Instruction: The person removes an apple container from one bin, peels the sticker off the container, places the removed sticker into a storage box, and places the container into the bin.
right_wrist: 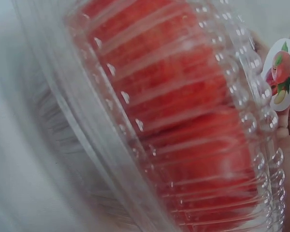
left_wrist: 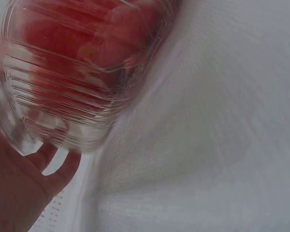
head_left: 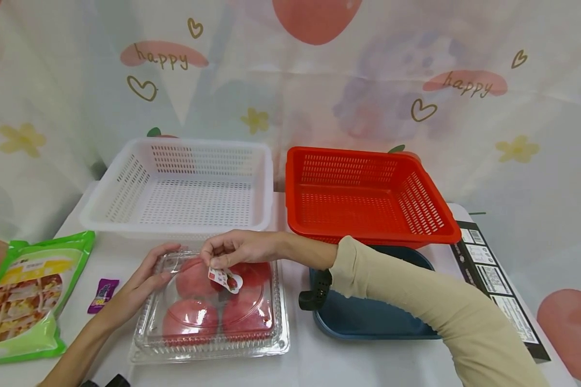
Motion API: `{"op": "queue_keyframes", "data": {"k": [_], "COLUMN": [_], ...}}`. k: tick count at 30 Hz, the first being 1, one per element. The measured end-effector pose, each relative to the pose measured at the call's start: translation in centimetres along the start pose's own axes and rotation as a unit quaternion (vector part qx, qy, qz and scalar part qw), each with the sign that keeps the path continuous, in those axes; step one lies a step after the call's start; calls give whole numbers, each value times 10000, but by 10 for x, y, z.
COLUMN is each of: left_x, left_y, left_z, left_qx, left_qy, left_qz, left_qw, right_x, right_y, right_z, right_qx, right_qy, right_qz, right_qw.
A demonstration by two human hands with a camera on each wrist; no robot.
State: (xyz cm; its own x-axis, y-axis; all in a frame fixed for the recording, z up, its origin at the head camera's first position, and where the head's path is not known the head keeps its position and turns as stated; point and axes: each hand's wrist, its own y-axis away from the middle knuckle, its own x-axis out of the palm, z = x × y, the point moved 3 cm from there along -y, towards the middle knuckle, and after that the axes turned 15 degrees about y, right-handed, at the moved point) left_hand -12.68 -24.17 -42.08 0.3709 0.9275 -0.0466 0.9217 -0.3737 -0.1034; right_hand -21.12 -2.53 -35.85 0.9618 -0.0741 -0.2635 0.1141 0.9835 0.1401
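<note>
A clear plastic clamshell box [head_left: 208, 352] stands on the white-covered table with its lid down. Several round red fruits [head_left: 191, 318] show through the lid. My left hand [head_left: 137, 285] holds the box at its far left corner, thumb on the lid and fingers at the edge. In the left wrist view its fingertips [left_wrist: 67, 169] reach the ribbed side of the box. Over the lid, my right hand [head_left: 234, 248] pinches a small white label [head_left: 226, 280] between thumb and finger. A printed peach and red writing show on that label in the right wrist view.
Behind the box stand a white basket [head_left: 179, 230] and a red basket [head_left: 368, 234]. A dark blue tray [head_left: 368, 320] lies right, partly under the right forearm. Left are a purple packet [head_left: 103, 295] and a green-edged food bag [head_left: 26, 295]. A black-and-white printed box [head_left: 503, 293] lies far right.
</note>
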Motion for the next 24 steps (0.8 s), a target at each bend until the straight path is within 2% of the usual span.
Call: {"op": "queue_keyframes", "data": {"k": [12, 19, 24], "left_x": [0, 0, 1], "left_y": [1, 0, 0], "left_z": [0, 0, 0], "left_qx": [58, 104, 85], "left_qy": [-17, 25, 42], "left_qz": [10, 35, 37], "left_qw": [10000, 9999, 9999], "right_x": [1, 1, 1], "right_y": [1, 1, 0], "right_z": [-2, -3, -5], "right_qx": [-104, 40, -7], "right_qy": [-78, -232, -45], "right_qz": [-84, -241, -355], "right_qw": [9999, 9994, 9994]}}
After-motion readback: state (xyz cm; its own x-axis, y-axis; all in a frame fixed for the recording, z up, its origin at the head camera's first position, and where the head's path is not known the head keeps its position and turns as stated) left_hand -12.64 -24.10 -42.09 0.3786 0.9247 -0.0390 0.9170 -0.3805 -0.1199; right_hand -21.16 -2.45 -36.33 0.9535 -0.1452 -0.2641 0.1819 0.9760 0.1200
